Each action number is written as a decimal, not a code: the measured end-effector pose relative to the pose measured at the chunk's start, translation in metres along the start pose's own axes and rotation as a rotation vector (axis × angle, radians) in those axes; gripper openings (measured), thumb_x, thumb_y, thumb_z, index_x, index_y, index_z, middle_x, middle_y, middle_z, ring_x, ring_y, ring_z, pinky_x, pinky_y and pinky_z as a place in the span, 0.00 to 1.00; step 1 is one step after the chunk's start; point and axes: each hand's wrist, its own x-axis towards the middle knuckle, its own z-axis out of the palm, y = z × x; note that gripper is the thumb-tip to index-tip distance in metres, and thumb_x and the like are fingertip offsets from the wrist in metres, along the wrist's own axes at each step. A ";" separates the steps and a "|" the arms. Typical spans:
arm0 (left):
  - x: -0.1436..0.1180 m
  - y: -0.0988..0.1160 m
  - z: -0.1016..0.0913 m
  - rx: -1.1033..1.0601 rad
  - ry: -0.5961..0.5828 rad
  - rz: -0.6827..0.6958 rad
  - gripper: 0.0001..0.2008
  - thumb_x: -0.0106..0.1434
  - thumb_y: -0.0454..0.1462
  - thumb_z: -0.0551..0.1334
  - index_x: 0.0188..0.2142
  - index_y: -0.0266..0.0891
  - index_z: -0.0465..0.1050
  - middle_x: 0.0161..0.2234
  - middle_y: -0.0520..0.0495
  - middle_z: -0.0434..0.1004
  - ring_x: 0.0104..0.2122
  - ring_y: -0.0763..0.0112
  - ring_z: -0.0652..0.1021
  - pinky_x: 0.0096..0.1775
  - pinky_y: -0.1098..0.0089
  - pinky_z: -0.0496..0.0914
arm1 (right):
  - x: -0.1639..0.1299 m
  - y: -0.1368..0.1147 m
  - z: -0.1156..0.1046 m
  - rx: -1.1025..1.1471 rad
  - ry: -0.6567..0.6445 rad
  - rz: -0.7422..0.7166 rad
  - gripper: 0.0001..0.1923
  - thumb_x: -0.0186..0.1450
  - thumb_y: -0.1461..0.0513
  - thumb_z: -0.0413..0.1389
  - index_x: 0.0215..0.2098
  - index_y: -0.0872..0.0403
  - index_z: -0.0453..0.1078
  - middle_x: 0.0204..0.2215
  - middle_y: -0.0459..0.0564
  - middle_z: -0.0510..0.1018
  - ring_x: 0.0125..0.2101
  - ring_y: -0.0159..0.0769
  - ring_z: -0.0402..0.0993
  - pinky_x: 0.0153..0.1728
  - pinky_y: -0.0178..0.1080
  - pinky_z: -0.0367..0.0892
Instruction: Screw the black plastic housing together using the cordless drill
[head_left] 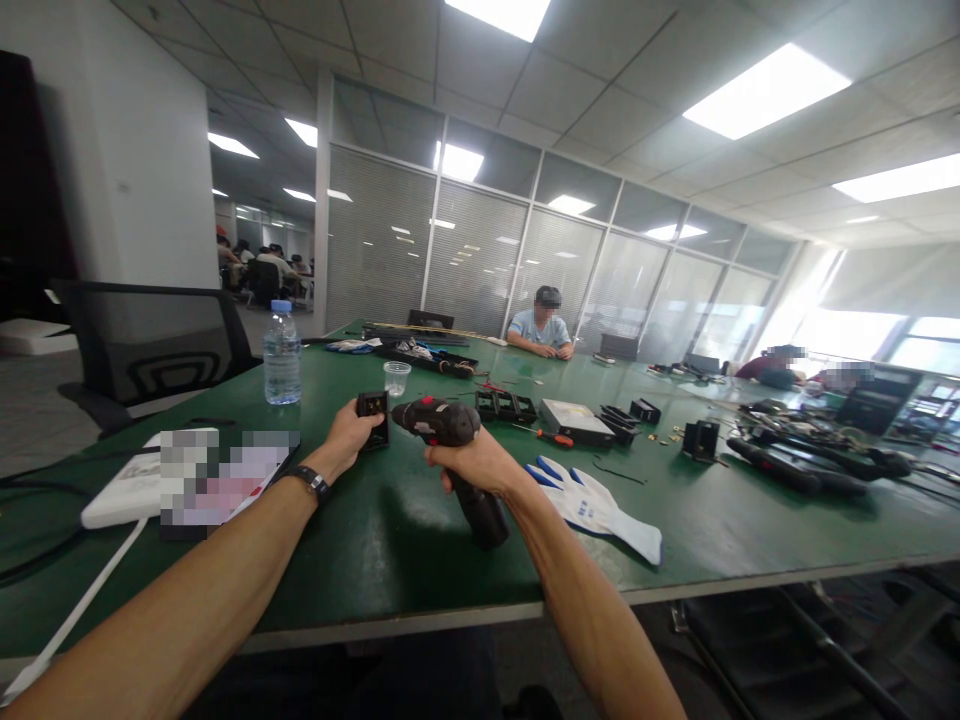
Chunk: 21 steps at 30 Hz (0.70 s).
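Both arms [255, 560] stretch forward | left hand [349, 437] closes round black part [381, 433] | right hand [480, 466] wraps drill [448, 422], aimed at part

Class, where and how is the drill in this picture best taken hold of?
Grip the drill by its handle, probably from its rear, on the right, as the right hand does. The handle slants down, looking narrow enough to wrap, while the chuck points left, toward the black part in the left hand.

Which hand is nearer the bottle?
Left. The left hand, holding a black part, is right of the bottle; the right hand, gripping the drill, is farther right.
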 end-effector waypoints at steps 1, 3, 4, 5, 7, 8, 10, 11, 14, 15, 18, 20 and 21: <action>0.000 0.000 0.000 0.003 0.001 0.002 0.22 0.44 0.37 0.68 0.41 0.37 0.72 0.36 0.45 0.78 0.33 0.66 0.77 0.39 0.63 0.71 | -0.001 -0.001 0.000 0.000 -0.003 0.003 0.04 0.54 0.65 0.56 0.28 0.54 0.64 0.14 0.38 0.67 0.14 0.30 0.68 0.17 0.30 0.62; 0.001 0.000 0.000 0.013 -0.001 0.002 0.22 0.45 0.37 0.68 0.41 0.37 0.72 0.36 0.44 0.78 0.33 0.66 0.77 0.39 0.63 0.71 | -0.002 -0.004 0.000 -0.008 -0.009 0.006 0.03 0.55 0.65 0.55 0.27 0.54 0.64 0.13 0.38 0.67 0.14 0.29 0.66 0.17 0.30 0.61; 0.000 0.000 0.000 0.016 -0.002 0.000 0.21 0.45 0.37 0.68 0.41 0.37 0.72 0.37 0.44 0.78 0.33 0.66 0.77 0.38 0.63 0.71 | -0.002 -0.004 0.001 -0.013 -0.011 0.004 0.03 0.55 0.65 0.55 0.27 0.54 0.64 0.13 0.38 0.67 0.14 0.28 0.66 0.17 0.29 0.61; 0.000 0.001 0.001 0.017 -0.007 -0.001 0.21 0.45 0.37 0.68 0.42 0.37 0.72 0.37 0.44 0.77 0.34 0.65 0.77 0.38 0.63 0.71 | -0.003 -0.005 0.001 -0.018 -0.014 0.001 0.03 0.55 0.65 0.55 0.26 0.54 0.64 0.13 0.39 0.67 0.14 0.28 0.66 0.17 0.29 0.60; -0.002 0.003 0.001 0.015 -0.008 -0.002 0.21 0.46 0.37 0.67 0.42 0.37 0.72 0.37 0.43 0.77 0.34 0.65 0.77 0.38 0.64 0.71 | -0.002 -0.005 0.001 -0.026 -0.013 -0.002 0.03 0.55 0.65 0.55 0.27 0.54 0.64 0.13 0.39 0.67 0.14 0.28 0.66 0.17 0.29 0.60; -0.003 0.004 0.001 0.014 -0.005 -0.003 0.21 0.46 0.37 0.67 0.42 0.37 0.72 0.37 0.43 0.77 0.34 0.65 0.77 0.38 0.64 0.71 | -0.002 -0.005 0.001 -0.029 -0.011 0.002 0.03 0.55 0.65 0.55 0.27 0.54 0.64 0.12 0.38 0.67 0.14 0.28 0.66 0.17 0.29 0.60; -0.004 0.005 0.000 0.013 -0.005 -0.005 0.21 0.46 0.36 0.68 0.42 0.37 0.72 0.38 0.43 0.78 0.35 0.64 0.77 0.38 0.63 0.71 | -0.002 -0.004 0.001 -0.030 -0.008 0.012 0.03 0.55 0.65 0.56 0.27 0.55 0.65 0.12 0.39 0.67 0.14 0.28 0.66 0.17 0.29 0.61; -0.004 0.006 0.000 0.016 -0.003 -0.003 0.21 0.46 0.36 0.68 0.42 0.37 0.72 0.38 0.43 0.78 0.35 0.64 0.77 0.39 0.63 0.71 | -0.001 -0.004 0.001 -0.029 -0.010 0.018 0.03 0.55 0.65 0.56 0.27 0.55 0.65 0.13 0.39 0.67 0.14 0.28 0.67 0.18 0.30 0.61; -0.004 0.004 0.000 0.021 -0.005 0.005 0.21 0.45 0.37 0.68 0.42 0.37 0.73 0.38 0.43 0.78 0.35 0.64 0.77 0.40 0.63 0.71 | -0.002 -0.004 0.001 -0.039 -0.018 0.019 0.02 0.55 0.65 0.55 0.27 0.55 0.65 0.13 0.39 0.68 0.15 0.29 0.67 0.19 0.30 0.62; -0.003 0.003 0.000 0.018 -0.008 0.007 0.21 0.45 0.37 0.68 0.42 0.37 0.73 0.38 0.44 0.78 0.35 0.65 0.77 0.40 0.63 0.71 | -0.002 -0.003 0.000 -0.045 -0.019 0.015 0.02 0.55 0.65 0.55 0.27 0.55 0.65 0.13 0.39 0.68 0.15 0.28 0.67 0.19 0.30 0.62; -0.003 0.002 0.000 0.002 -0.019 0.009 0.21 0.45 0.37 0.68 0.42 0.37 0.73 0.37 0.44 0.78 0.34 0.65 0.77 0.40 0.63 0.71 | -0.001 -0.002 0.001 -0.054 -0.015 0.008 0.02 0.56 0.64 0.55 0.27 0.55 0.65 0.13 0.39 0.68 0.15 0.28 0.67 0.19 0.30 0.61; -0.004 0.003 0.000 0.008 -0.016 0.002 0.21 0.46 0.37 0.68 0.42 0.37 0.72 0.37 0.44 0.78 0.34 0.65 0.77 0.40 0.63 0.71 | -0.001 -0.002 0.001 -0.047 -0.007 0.013 0.03 0.56 0.64 0.56 0.29 0.54 0.65 0.13 0.39 0.68 0.14 0.28 0.67 0.19 0.30 0.61; -0.005 0.005 0.000 0.012 -0.013 -0.002 0.21 0.46 0.37 0.68 0.42 0.37 0.72 0.37 0.43 0.78 0.35 0.65 0.77 0.40 0.63 0.71 | 0.000 -0.002 0.001 -0.045 -0.004 0.018 0.03 0.56 0.64 0.56 0.30 0.54 0.66 0.13 0.39 0.68 0.14 0.29 0.67 0.19 0.30 0.62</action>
